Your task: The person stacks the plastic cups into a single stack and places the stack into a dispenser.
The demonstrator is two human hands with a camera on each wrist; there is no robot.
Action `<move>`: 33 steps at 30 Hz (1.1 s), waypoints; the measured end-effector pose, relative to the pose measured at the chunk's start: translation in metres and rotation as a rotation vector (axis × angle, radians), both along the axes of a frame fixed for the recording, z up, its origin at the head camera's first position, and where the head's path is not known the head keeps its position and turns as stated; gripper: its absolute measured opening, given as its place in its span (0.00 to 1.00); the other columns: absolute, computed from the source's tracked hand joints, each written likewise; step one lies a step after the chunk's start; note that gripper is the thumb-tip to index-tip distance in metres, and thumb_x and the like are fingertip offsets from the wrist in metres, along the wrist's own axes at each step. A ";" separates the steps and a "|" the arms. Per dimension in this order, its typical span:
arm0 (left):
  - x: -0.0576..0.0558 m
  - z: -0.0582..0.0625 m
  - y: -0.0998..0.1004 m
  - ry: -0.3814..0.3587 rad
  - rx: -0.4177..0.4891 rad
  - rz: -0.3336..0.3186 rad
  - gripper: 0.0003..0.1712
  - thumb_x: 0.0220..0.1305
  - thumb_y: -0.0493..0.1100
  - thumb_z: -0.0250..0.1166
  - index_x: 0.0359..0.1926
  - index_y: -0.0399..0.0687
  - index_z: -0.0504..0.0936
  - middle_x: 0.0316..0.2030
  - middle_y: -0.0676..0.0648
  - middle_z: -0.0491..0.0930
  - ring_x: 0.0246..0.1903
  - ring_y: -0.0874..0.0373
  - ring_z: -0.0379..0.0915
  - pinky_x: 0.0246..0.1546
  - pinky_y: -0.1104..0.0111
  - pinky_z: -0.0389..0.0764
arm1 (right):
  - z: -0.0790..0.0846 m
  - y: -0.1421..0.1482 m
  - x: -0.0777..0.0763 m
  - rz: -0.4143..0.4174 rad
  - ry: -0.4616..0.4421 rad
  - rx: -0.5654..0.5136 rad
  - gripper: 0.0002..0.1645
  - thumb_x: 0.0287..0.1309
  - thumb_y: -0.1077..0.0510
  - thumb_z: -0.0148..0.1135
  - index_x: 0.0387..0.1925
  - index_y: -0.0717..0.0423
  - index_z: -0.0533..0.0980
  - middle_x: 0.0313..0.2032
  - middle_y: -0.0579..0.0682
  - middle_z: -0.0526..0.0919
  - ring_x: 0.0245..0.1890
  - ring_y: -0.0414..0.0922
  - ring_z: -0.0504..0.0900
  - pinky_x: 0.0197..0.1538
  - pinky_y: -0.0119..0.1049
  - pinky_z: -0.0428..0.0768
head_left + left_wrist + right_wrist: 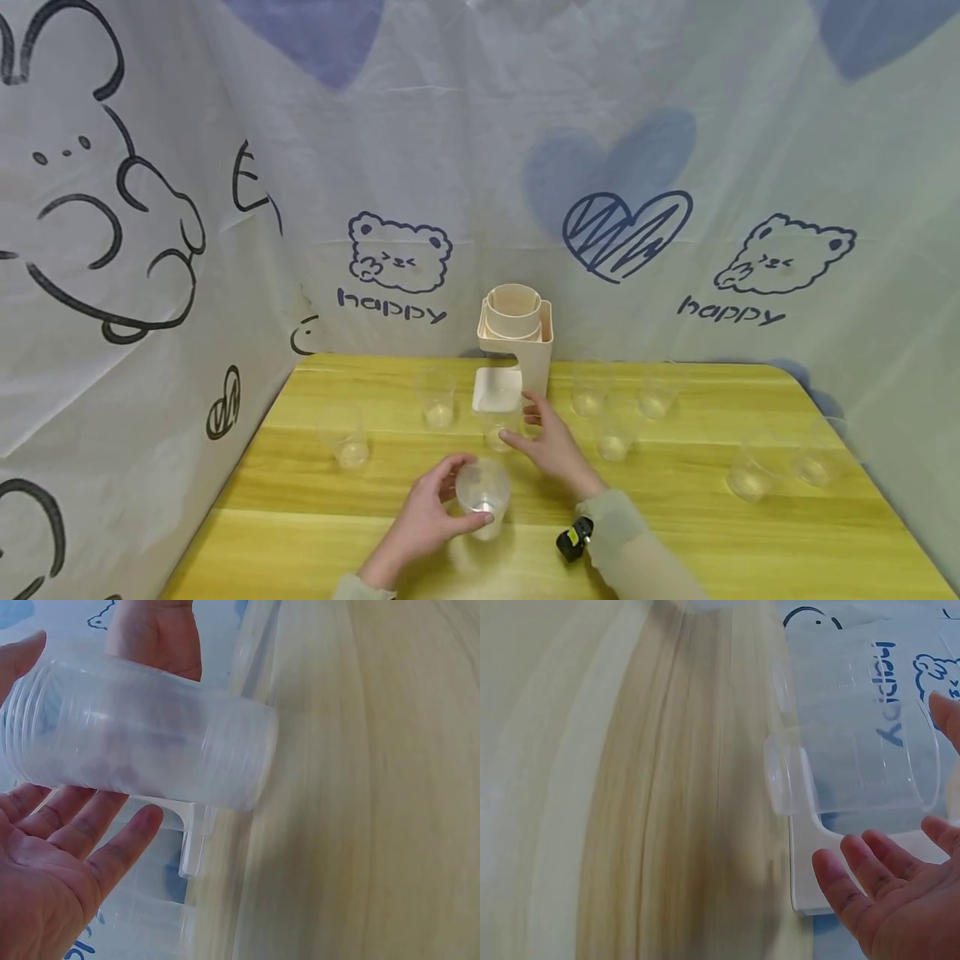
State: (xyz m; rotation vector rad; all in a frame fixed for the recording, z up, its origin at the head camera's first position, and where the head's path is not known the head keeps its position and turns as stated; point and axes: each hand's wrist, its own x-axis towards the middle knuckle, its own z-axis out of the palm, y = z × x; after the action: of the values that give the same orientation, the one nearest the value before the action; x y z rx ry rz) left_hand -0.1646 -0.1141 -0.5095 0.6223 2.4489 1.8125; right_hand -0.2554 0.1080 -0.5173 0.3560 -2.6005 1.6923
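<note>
My left hand (pixel 431 512) is around a stack of clear plastic cups (pixel 483 492) near the front middle of the table. Several nested rims show on the stack (pixel 150 735) in the left wrist view, with the thumb on one side and the fingers (pixel 124 840) along the other. Farther back, my right hand (pixel 551 442) reaches beside a single upright clear cup (pixel 497 433). Its thumb and fingers are spread. In the right wrist view a gap shows between the fingers (pixel 844 885) and that cup (pixel 855 769).
A cream-coloured stand (pixel 534 358) with a round holder (pixel 513 312) on top stands at the table's back edge, just behind the single cup. Several clear cups stand about the wooden table (pixel 300 533), including one at left (pixel 351 450) and one at far right (pixel 813 467). A printed curtain (pixel 480 167) hangs behind.
</note>
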 end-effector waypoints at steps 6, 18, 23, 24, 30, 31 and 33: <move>-0.001 -0.002 -0.002 -0.019 0.011 -0.015 0.42 0.48 0.43 0.80 0.62 0.40 0.71 0.54 0.42 0.77 0.52 0.47 0.76 0.54 0.63 0.79 | 0.000 -0.007 -0.001 -0.016 -0.023 -0.028 0.48 0.57 0.49 0.72 0.71 0.58 0.58 0.59 0.67 0.70 0.58 0.62 0.73 0.54 0.53 0.80; -0.003 -0.003 -0.003 -0.048 0.057 -0.027 0.42 0.48 0.42 0.80 0.62 0.38 0.70 0.56 0.38 0.75 0.51 0.44 0.76 0.46 0.63 0.84 | 0.002 -0.012 -0.006 -0.022 -0.046 -0.024 0.48 0.58 0.50 0.71 0.72 0.58 0.57 0.59 0.69 0.70 0.56 0.62 0.75 0.56 0.55 0.78; -0.004 -0.004 -0.001 -0.047 0.064 -0.027 0.41 0.47 0.41 0.80 0.61 0.38 0.71 0.55 0.38 0.75 0.50 0.43 0.77 0.46 0.63 0.84 | 0.003 -0.012 -0.008 -0.024 -0.043 -0.020 0.45 0.58 0.51 0.71 0.71 0.56 0.59 0.59 0.70 0.70 0.56 0.63 0.75 0.56 0.54 0.78; -0.004 -0.005 -0.001 -0.048 0.063 -0.028 0.41 0.47 0.41 0.80 0.61 0.39 0.71 0.55 0.38 0.75 0.50 0.44 0.77 0.46 0.63 0.84 | 0.003 -0.011 -0.008 -0.023 -0.040 -0.020 0.45 0.59 0.51 0.71 0.71 0.57 0.59 0.58 0.69 0.70 0.56 0.63 0.75 0.56 0.54 0.79; -0.005 -0.005 -0.001 -0.063 0.062 -0.028 0.41 0.47 0.41 0.80 0.61 0.40 0.71 0.55 0.40 0.75 0.49 0.47 0.78 0.44 0.65 0.84 | 0.003 -0.010 -0.009 -0.016 -0.030 -0.024 0.41 0.59 0.52 0.70 0.69 0.58 0.63 0.55 0.65 0.74 0.54 0.63 0.76 0.54 0.52 0.80; -0.005 -0.004 -0.001 -0.063 0.060 -0.026 0.41 0.47 0.40 0.80 0.61 0.40 0.71 0.55 0.40 0.75 0.48 0.47 0.78 0.44 0.65 0.84 | 0.003 -0.009 -0.009 -0.015 -0.029 -0.026 0.41 0.59 0.52 0.71 0.68 0.58 0.63 0.55 0.65 0.74 0.54 0.63 0.76 0.53 0.51 0.81; -0.004 -0.003 -0.001 -0.069 0.056 -0.019 0.40 0.47 0.39 0.80 0.61 0.41 0.71 0.55 0.41 0.75 0.48 0.48 0.78 0.44 0.66 0.84 | 0.003 -0.008 -0.009 -0.014 -0.033 -0.031 0.41 0.58 0.52 0.71 0.68 0.59 0.63 0.55 0.65 0.75 0.53 0.62 0.77 0.53 0.51 0.81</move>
State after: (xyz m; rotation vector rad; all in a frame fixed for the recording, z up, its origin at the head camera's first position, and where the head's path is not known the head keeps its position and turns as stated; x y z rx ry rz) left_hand -0.1689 -0.1154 -0.5122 0.5745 2.3482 1.8687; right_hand -0.2640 0.1001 -0.5145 0.3118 -2.5899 1.7468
